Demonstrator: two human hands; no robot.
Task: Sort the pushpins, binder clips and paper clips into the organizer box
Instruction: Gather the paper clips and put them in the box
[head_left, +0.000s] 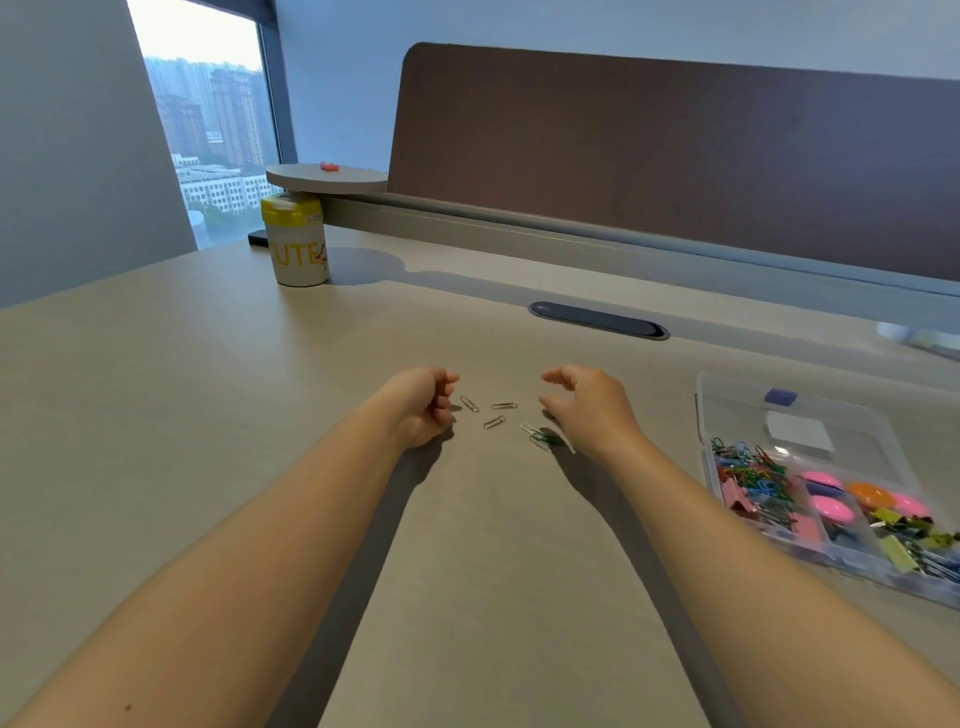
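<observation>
Three silver paper clips lie loose on the beige desk between my hands. A silver clip and a green paper clip lie just left of my right hand, whose fingers are loosely curved above the desk and hold nothing. My left hand rests on the desk with curled fingers beside the leftmost clip; nothing shows in its grip. The clear organizer box stands open at the right, holding coloured paper clips, pink and orange pushpins and binder clips.
A white cup with a yellow lid stands at the far left under a small round shelf. A dark cable slot is set into the desk beyond my hands. A brown partition closes the far edge.
</observation>
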